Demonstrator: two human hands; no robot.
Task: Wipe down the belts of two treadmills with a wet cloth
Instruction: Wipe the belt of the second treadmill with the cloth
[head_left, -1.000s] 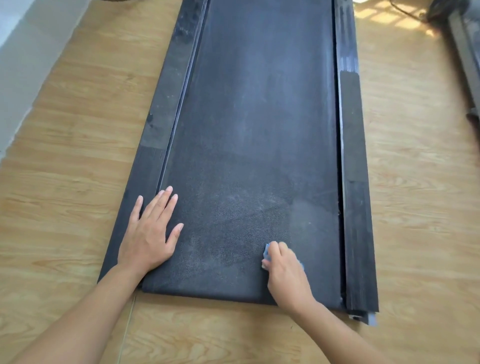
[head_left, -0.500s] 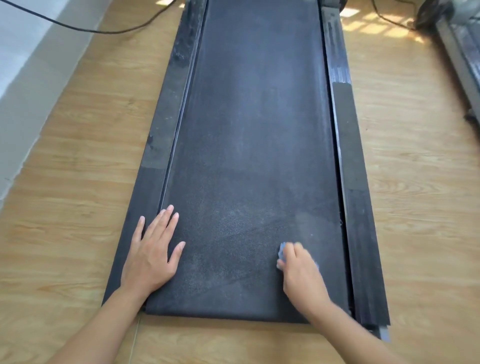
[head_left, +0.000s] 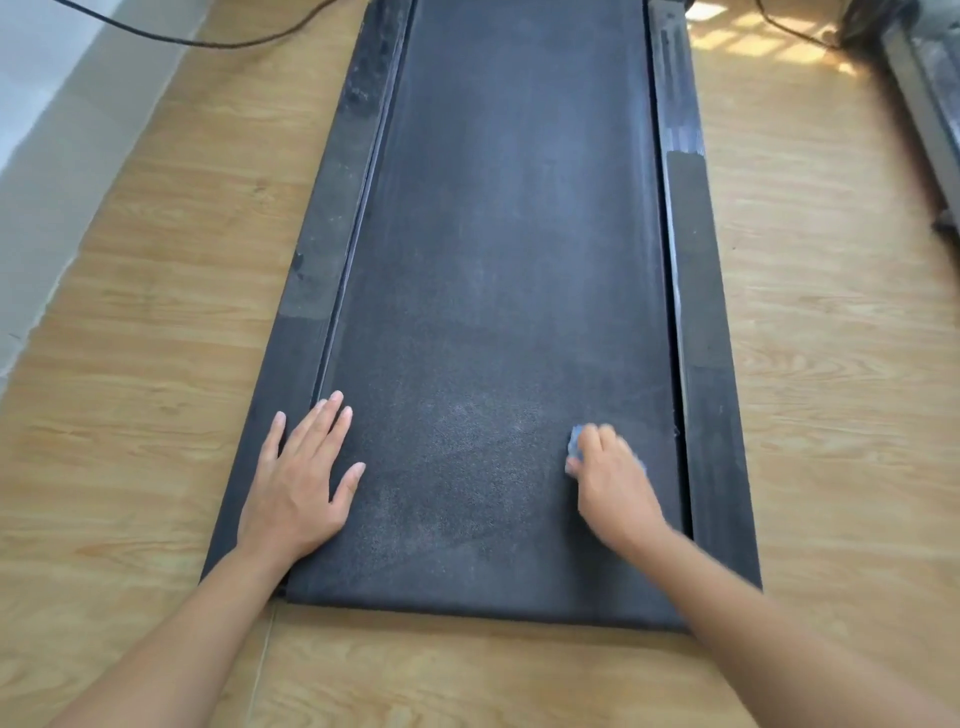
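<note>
Wooden floor (head_left: 130, 467) runs under both your forearms, and the near end of the belt (head_left: 509, 260) lies just ahead of it. Your left hand (head_left: 301, 483) is flat, fingers straight and spread, straddling the belt's left margin and the left side rail (head_left: 311, 291). It has not shifted in the last second. Your right hand (head_left: 615, 483) has moved up from the near end and a little toward the right side rail (head_left: 696, 291). Its fingers are curled over the cloth (head_left: 574, 441), of which only a blue corner shows at the fingertips. The hand is blurred, so I judge it mid-stroke. Lighter smears lie between your hands, and a dull grey film covers the belt farther up, so most of this belt looks yet to be wiped.

Mind the edges: the cloth sits near the groove where the belt meets the right rail, and could catch there. Ahead, the belt is bare to the top of view, giving you a long straight run. Farther off, a cable (head_left: 218, 41) crosses the floor on the left. The second treadmill (head_left: 930, 104) stands at far right, well apart, and too little of it shows to judge its belt.
</note>
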